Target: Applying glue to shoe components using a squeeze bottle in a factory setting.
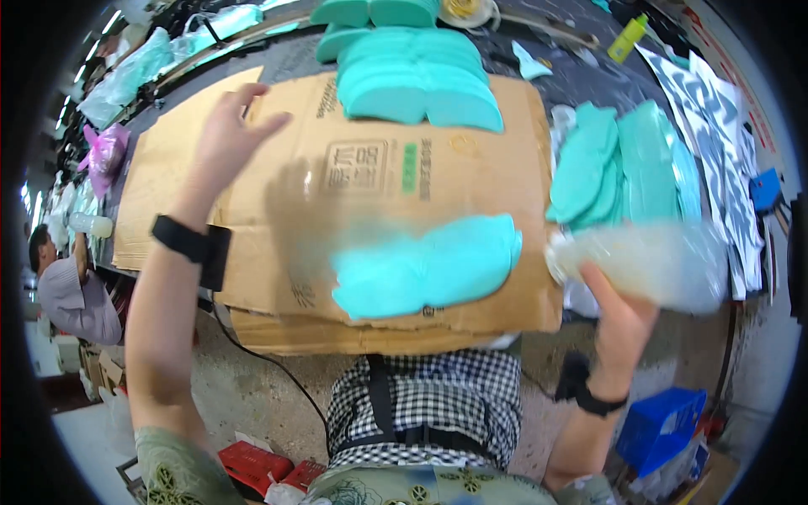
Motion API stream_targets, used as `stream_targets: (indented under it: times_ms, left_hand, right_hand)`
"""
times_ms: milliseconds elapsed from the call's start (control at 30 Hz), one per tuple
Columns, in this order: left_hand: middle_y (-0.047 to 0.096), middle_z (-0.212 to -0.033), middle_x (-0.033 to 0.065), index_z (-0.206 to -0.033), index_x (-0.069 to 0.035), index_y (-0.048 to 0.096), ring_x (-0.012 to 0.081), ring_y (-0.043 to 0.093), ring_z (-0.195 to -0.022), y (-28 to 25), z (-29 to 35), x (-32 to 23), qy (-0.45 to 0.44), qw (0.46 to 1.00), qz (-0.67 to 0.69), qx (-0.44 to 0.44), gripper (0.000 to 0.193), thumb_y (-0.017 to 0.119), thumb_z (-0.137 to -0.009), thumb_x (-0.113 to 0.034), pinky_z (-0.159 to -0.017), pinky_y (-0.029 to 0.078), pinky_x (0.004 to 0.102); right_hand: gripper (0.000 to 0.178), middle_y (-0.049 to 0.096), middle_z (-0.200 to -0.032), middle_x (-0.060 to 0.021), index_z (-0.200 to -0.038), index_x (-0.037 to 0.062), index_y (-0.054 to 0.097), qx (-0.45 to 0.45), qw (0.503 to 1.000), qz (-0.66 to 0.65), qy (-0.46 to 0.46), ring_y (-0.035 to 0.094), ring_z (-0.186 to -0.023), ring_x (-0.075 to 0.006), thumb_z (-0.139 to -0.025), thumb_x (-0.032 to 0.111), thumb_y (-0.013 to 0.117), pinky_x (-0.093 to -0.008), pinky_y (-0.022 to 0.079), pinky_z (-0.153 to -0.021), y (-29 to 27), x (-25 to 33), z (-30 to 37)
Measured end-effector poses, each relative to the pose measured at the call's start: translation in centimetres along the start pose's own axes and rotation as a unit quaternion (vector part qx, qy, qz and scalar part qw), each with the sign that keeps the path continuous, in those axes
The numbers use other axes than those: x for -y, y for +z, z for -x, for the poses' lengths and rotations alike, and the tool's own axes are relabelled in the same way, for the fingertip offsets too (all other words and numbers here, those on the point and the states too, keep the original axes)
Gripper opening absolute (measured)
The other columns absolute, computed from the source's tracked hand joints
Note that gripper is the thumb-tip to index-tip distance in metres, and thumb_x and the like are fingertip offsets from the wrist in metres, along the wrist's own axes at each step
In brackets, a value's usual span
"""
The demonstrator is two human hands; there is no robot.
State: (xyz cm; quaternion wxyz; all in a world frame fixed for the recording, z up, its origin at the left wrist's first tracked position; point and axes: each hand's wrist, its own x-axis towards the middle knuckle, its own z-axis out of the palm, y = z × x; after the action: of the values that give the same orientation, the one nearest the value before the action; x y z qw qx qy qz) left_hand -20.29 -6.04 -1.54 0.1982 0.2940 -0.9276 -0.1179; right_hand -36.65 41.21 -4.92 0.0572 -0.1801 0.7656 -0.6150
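My left hand point(231, 135) is raised over the left part of a cardboard sheet point(286, 295), its thumb and fingers apart and nothing in them. My right hand point(621, 316) is wrapped round a large translucent plastic bottle point(661, 265) tilted on its side, its narrow white end pointing left and a cloudy pale content inside. Left of that bottle lies a pair of bright turquoise insole-shaped foam pieces point(429, 265) on the cardboard, partly smeared by motion. At the cardboard's far edge rests an overlapping stack of similar teal pieces point(412, 76).
More teal pieces point(589, 164) lie right of the cardboard, beside black-and-white patterned sheets point(715, 143). A yellow-green bottle point(627, 38) and a tape roll point(463, 10) are at the back. A blue crate point(661, 429) stands low right. Another person point(80, 290) is at far left.
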Motion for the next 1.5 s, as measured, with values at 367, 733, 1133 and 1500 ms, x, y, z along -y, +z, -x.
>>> stream_targets:
  times_ms: [367,733,1133,1500]
  left_hand:
    - [0.045,-0.156,0.0166,-0.158,-0.018,0.045,0.0366,0.04,-0.146,11.8,-5.9,-6.9,0.025,0.99,-0.139,-0.014,0.093,0.079,-0.083,-0.063,-0.121,0.032,0.0474]
    - [0.068,-0.099,0.004,-0.142,-0.012,0.061,0.0237,0.065,-0.104,-0.6,4.7,-8.5,0.098,0.98,0.14,-0.1,0.055,0.079,-0.091,-0.021,-0.105,0.045,0.0426]
    - [0.061,-0.121,0.0138,-0.109,-0.008,0.063,0.0382,0.055,-0.12,8.1,19.5,-12.0,0.071,0.976,0.196,-0.057,0.03,0.079,-0.084,-0.006,-0.108,0.043,0.0463]
    - [0.057,-0.137,0.0159,-0.117,-0.009,0.07,0.0383,0.051,-0.13,4.4,21.6,-7.5,0.061,0.99,0.097,-0.087,0.033,0.075,-0.085,-0.004,-0.112,0.04,0.0499]
  right_hand:
    - [0.086,0.046,-0.155,-0.0232,-0.158,-0.0047,0.031,-0.11,0.99,-0.071,-0.058,0.051,-0.139,-0.039,-0.091,0.023,0.077,-0.0563,0.043,-0.116,-6.1,-2.8,1.7]
    - [0.088,0.044,-0.158,-0.0233,-0.159,-0.0027,0.032,-0.106,0.981,-0.134,-0.096,0.05,-0.141,-0.0394,-0.092,0.029,0.08,-0.0576,0.043,-0.116,-5.3,-0.7,2.5]
    - [0.068,0.061,-0.14,-0.0185,-0.143,-0.0008,0.054,0.038,0.991,-0.087,-0.095,0.065,-0.123,-0.0313,-0.083,0.005,0.085,-0.0466,0.053,-0.105,4.1,3.5,3.0]
    - [0.042,0.078,-0.103,-0.014,-0.116,0.0031,0.072,0.139,0.95,0.218,-0.177,0.076,-0.092,-0.0306,-0.078,0.012,0.089,-0.0397,0.059,-0.08,12.1,4.8,1.4]
